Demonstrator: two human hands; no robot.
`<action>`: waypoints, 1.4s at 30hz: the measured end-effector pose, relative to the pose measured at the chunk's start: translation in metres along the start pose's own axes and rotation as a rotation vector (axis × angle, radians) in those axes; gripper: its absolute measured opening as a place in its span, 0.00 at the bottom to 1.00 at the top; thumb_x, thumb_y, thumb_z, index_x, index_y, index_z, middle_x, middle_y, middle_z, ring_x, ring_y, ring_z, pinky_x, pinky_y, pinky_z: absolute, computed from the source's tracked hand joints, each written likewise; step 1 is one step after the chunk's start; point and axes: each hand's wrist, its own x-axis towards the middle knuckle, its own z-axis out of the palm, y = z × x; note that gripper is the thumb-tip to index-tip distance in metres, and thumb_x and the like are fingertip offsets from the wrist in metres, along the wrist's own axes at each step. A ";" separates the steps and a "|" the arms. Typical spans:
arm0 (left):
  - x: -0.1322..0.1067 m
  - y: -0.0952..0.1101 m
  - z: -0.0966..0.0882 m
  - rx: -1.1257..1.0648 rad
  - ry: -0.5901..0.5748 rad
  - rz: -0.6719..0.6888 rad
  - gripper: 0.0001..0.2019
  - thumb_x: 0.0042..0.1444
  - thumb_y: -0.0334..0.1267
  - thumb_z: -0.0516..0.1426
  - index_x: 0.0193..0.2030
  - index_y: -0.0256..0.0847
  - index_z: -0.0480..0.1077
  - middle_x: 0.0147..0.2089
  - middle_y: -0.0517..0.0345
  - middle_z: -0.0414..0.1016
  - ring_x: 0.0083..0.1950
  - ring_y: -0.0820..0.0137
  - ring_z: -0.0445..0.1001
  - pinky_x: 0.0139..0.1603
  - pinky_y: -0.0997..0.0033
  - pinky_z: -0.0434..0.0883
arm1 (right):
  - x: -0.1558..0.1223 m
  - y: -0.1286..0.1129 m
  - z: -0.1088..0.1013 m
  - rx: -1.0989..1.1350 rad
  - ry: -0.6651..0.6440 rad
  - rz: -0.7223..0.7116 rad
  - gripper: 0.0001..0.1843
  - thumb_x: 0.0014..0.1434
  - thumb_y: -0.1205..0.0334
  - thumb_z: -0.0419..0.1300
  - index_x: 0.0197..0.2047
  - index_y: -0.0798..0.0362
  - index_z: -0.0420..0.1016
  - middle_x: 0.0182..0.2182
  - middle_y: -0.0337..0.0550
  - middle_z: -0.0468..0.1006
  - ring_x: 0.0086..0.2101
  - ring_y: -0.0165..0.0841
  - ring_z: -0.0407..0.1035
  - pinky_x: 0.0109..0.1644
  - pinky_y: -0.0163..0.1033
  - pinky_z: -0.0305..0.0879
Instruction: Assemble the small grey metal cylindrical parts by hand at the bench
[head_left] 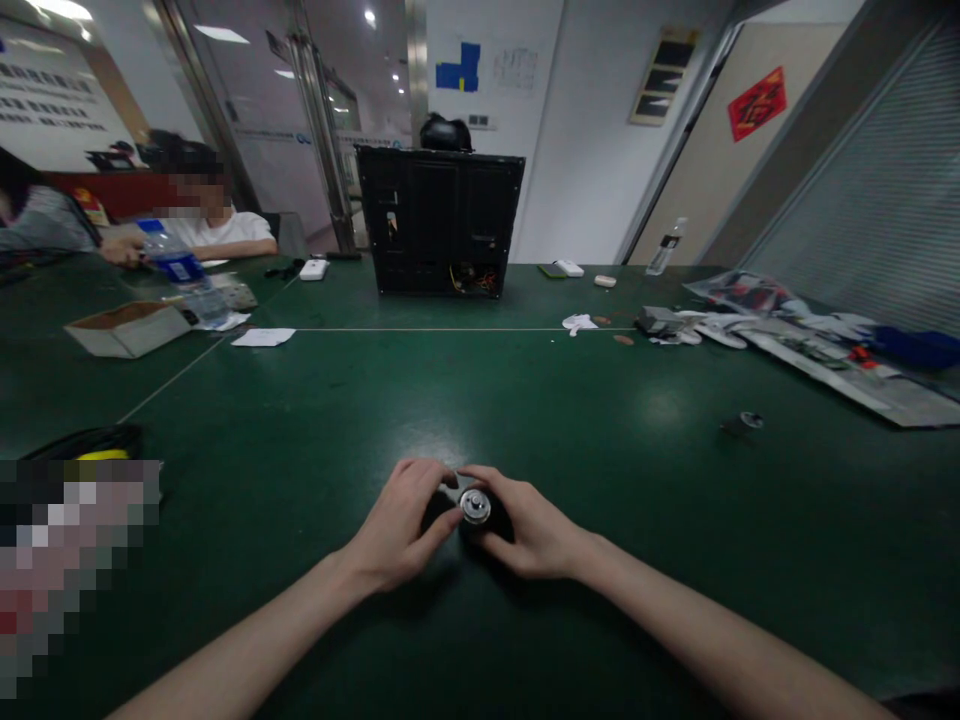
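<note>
Both my hands meet over a small black part with a round silver hub (475,506), lying on the green table (480,400) near me. My left hand (405,520) curls round its left side, thumb and fingers pinching toward the hub. My right hand (529,530) wraps the right side, fingers bent over the black body. Most of the part is hidden under my fingers.
A black computer case (439,222) stands at the table's far middle. A small dark piece (746,422) lies to the right. Papers and parts (810,345) spread at far right; a cardboard box (127,328) and water bottle (184,275) sit at left, beside a seated person (217,225).
</note>
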 end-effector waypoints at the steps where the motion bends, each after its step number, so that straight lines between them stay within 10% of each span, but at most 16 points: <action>1: 0.000 0.000 0.001 0.007 0.000 0.015 0.11 0.60 0.43 0.49 0.44 0.40 0.64 0.43 0.52 0.70 0.45 0.61 0.67 0.50 0.59 0.63 | 0.000 0.000 -0.001 -0.009 -0.001 -0.010 0.36 0.50 0.70 0.58 0.62 0.52 0.52 0.50 0.49 0.71 0.48 0.38 0.67 0.53 0.44 0.63; 42: 0.000 0.009 0.004 0.045 -0.039 0.080 0.12 0.60 0.43 0.52 0.46 0.39 0.63 0.44 0.51 0.70 0.46 0.60 0.66 0.50 0.58 0.62 | -0.004 0.002 0.000 -0.201 -0.026 -0.070 0.37 0.52 0.67 0.58 0.63 0.56 0.48 0.53 0.52 0.68 0.49 0.39 0.67 0.52 0.42 0.64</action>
